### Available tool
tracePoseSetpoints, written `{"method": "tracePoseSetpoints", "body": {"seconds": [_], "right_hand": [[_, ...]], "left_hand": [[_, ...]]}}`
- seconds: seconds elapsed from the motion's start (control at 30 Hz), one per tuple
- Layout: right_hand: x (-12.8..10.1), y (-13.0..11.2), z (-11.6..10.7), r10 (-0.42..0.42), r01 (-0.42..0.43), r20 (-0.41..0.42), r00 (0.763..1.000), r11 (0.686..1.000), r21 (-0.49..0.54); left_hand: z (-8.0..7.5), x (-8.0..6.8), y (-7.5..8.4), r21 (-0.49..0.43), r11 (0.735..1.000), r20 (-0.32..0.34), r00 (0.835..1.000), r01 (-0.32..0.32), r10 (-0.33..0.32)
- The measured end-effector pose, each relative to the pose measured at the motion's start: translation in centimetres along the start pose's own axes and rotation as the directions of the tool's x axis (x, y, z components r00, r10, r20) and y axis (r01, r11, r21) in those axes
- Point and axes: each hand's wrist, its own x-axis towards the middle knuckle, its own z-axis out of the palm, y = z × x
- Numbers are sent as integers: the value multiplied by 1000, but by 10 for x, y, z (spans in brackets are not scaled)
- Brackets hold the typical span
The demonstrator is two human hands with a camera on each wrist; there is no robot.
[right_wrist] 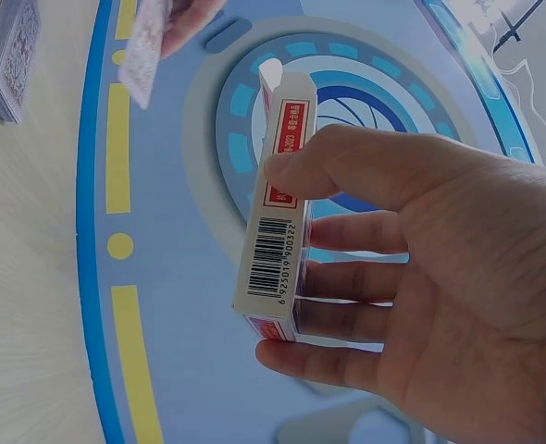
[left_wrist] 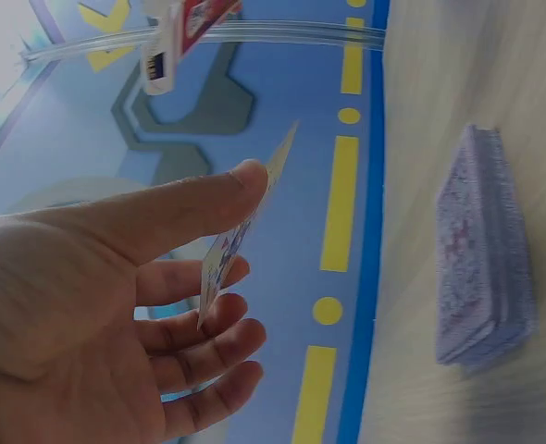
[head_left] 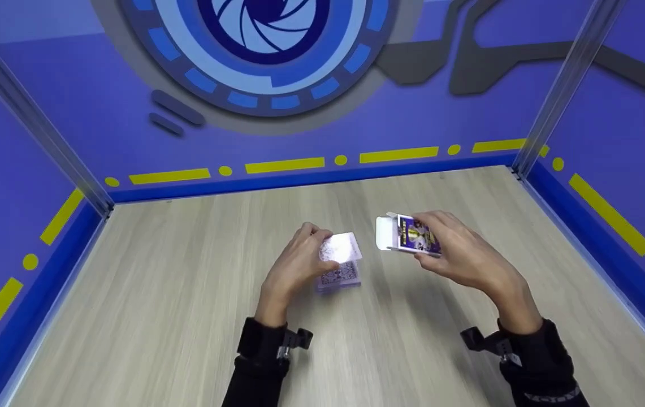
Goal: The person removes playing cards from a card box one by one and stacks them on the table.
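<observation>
Between thumb and fingers, my left hand (head_left: 295,261) pinches a playing card (head_left: 340,247), its patterned back glaring under the light. In the left wrist view the card (left_wrist: 245,227) shows almost edge-on. Below it, a squared deck of cards (head_left: 340,275) with patterned backs lies on the table, apart from the hand in the left wrist view (left_wrist: 484,250). To the right, my right hand (head_left: 463,249) holds a card box (head_left: 417,234) above the table. Its white end flap hangs open toward the left hand. A barcode marks the narrow side of the box (right_wrist: 273,213) in the right wrist view.
A pale wood-grain table (head_left: 175,316) lies under both hands. Blue printed panels (head_left: 277,147) with yellow dashes wall it at the back and both sides, joined by metal corner posts (head_left: 565,79). Black camera straps (head_left: 263,345) circle both wrists.
</observation>
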Motion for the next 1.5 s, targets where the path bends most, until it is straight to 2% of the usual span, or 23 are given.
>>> {"method": "tracePoseSetpoints", "body": {"seconds": [0.1, 0.37, 0.67, 1.17, 1.5], "right_hand": [[0, -1, -1, -1, 1, 2, 1000, 1000, -8], [-1, -1, -1, 16, -16, 19, 1000, 1000, 7], [-2, -1, -1, 26, -27, 20, 999, 999, 20], [-1, -1, 0, 6, -6, 9, 1000, 1000, 0], [-1, -1, -1, 12, -12, 20, 1000, 1000, 6]], "left_hand": [[6, 1, -2, 0, 1000, 31, 999, 7, -7], [17, 4, -6, 62, 995, 109, 991, 75, -82], [30, 7, -10, 86, 989, 149, 980, 119, -131], [39, 8, -19, 121, 985, 190, 971, 124, -146], [42, 8, -21, 131, 986, 204, 971, 101, -127]]}}
